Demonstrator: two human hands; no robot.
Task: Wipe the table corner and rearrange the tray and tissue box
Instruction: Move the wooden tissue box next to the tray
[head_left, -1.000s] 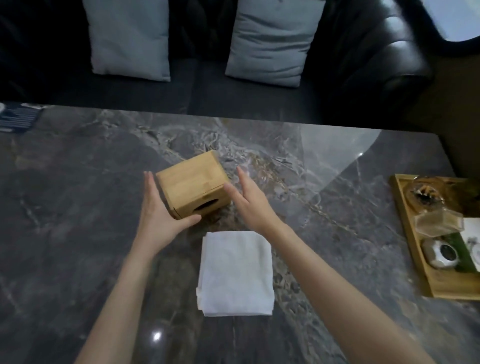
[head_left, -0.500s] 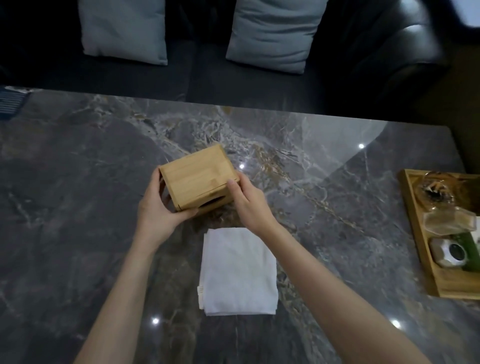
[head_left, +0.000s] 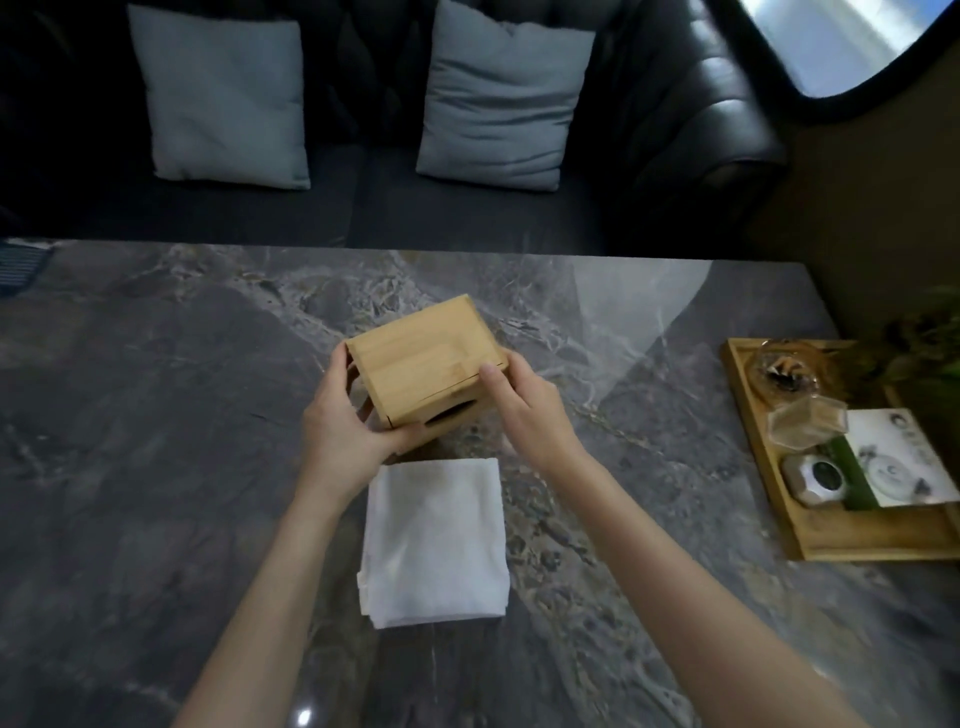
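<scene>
A light wooden tissue box (head_left: 423, 358) is in the middle of the dark marble table (head_left: 156, 415), tilted, with its dark opening facing me. My left hand (head_left: 340, 431) grips its left side and lower corner. My right hand (head_left: 524, 410) holds its right side, thumb on the top edge. Just in front of the box lies a folded white cloth (head_left: 434, 540), flat on the table. A wooden tray (head_left: 810, 540) sits at the right edge of the table.
The tray holds a glass dish, a clear jar, a small round white container and a white card. A dark sofa (head_left: 675, 130) with two grey cushions runs behind the table. A dark object (head_left: 21, 265) lies at the far left edge.
Both hands closed onto the tissue box from its sides. The box now sits tilted up in their grip, slightly higher than before.
</scene>
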